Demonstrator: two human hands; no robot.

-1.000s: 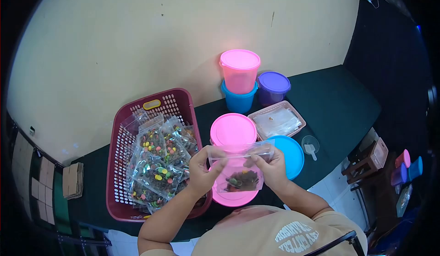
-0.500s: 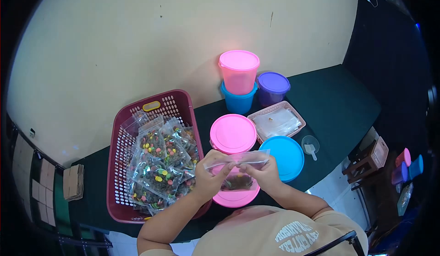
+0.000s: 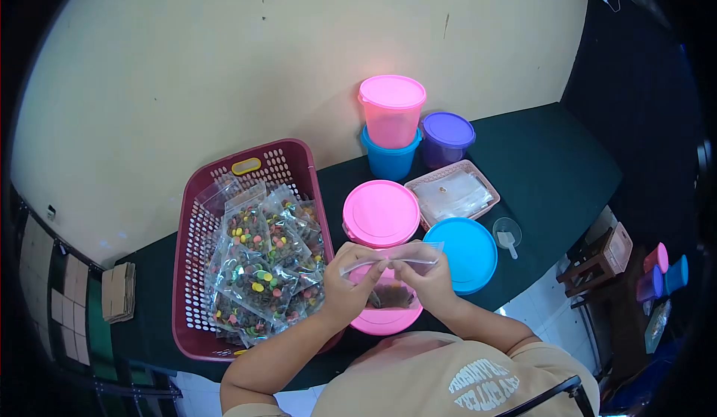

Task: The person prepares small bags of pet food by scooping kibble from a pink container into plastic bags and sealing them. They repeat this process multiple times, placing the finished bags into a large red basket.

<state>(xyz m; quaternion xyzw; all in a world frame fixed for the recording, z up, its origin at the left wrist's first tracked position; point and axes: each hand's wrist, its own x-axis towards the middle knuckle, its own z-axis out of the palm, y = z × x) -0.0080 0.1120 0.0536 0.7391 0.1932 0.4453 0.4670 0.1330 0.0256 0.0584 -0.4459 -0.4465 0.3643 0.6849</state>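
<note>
A clear plastic bag [image 3: 391, 282] with dark contents at its bottom is held by its top edge between both hands. My left hand [image 3: 348, 281] pinches the left part of that edge, and my right hand [image 3: 427, 274] grips the right part. The two thumbs meet near the middle of the bag's top. Beneath the bag is a pink lid [image 3: 385, 323]. Just beyond the hands stands a pink-lidded tub [image 3: 382, 212], with a blue lid [image 3: 463, 256] to the right.
A maroon basket [image 3: 316, 215] at left holds several filled bags [image 3: 258, 268]. Behind are stacked pink [image 3: 392, 111] and blue tubs [image 3: 390, 162], and a purple tub [image 3: 447, 139]. A tray [image 3: 493, 193] of empty bags and a scoop [image 3: 508, 244] lie right; cardboard [image 3: 119, 292] lies far left.
The top edge of the bag is bent more between my fingers, and my hands sit slightly closer around it. The whole view has shifted a little.
</note>
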